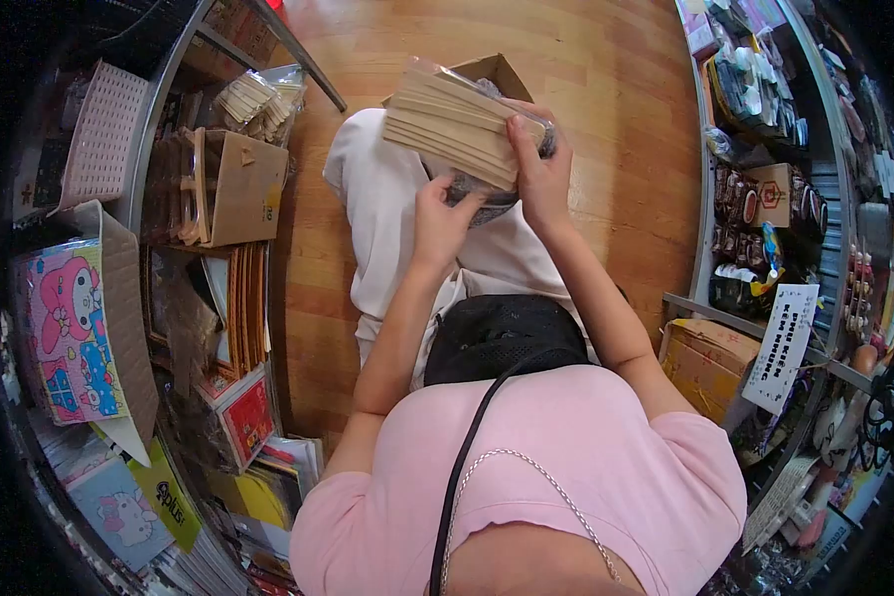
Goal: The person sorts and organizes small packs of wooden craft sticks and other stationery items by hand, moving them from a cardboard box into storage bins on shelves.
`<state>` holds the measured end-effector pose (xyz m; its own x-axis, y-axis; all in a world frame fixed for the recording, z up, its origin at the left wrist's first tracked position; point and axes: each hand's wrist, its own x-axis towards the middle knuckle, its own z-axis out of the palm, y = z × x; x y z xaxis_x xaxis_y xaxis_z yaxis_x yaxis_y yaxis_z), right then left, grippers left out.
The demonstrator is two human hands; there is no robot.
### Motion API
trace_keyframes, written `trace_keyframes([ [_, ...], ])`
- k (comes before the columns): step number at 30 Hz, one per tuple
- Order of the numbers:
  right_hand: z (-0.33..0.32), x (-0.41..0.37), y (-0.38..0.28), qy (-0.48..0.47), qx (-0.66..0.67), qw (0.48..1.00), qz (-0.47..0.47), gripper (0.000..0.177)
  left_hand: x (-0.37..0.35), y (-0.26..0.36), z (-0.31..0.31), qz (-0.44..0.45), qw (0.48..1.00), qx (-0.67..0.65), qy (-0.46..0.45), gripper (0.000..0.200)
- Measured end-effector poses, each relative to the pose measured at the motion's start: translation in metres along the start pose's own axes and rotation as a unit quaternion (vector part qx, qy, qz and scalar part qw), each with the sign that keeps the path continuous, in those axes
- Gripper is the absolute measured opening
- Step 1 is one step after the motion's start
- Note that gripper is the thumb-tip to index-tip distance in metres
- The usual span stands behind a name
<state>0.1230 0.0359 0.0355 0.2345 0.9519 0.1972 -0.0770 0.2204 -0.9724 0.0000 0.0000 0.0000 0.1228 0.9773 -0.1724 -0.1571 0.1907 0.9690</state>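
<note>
A pack of flat, pale wooden strips [452, 121], wrapped in clear plastic, is held up over my lap. My right hand [542, 171] grips its right end, thumb lying across the front and the other fingers mostly hidden behind. Lower down, my left hand [441, 224] pinches the loose clear plastic [475, 191] at the bottom edge of the pack. Something dark shows behind that plastic, too covered to name. An open cardboard box [507, 75] stands on the floor just beyond the pack, partly hidden by it.
On the left, shelving carries a bag of similar wooden pieces [261, 101], a cardboard box [243, 189], a pink basket [104, 129] and cartoon-printed goods [74, 328]. A right-hand rack [700, 199] holds packaged items. A black bag [507, 338] rests at my waist above the wooden floor [606, 89].
</note>
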Motion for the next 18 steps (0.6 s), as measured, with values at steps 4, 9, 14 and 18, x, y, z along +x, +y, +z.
trace_keyframes([
  [4,-0.01,0.0,0.012,0.035,0.026,0.997,0.059,0.024,-0.006,0.017,-0.001,0.017,0.994,-0.069,0.089,0.023],
  [9,-0.028,0.007,0.03,0.135,0.193,0.96,0.154,0.024,-0.01,0.032,-0.021,0.142,0.96,0.016,0.242,0.019],
  [14,-0.031,-0.005,0.044,0.115,0.233,0.946,0.194,0.028,-0.014,0.039,-0.018,0.256,0.882,0.34,0.204,0.028],
  [18,-0.016,-0.034,0.049,0.063,0.294,0.902,0.311,0.035,-0.007,0.023,0.023,0.207,0.831,0.512,0.061,0.043],
])
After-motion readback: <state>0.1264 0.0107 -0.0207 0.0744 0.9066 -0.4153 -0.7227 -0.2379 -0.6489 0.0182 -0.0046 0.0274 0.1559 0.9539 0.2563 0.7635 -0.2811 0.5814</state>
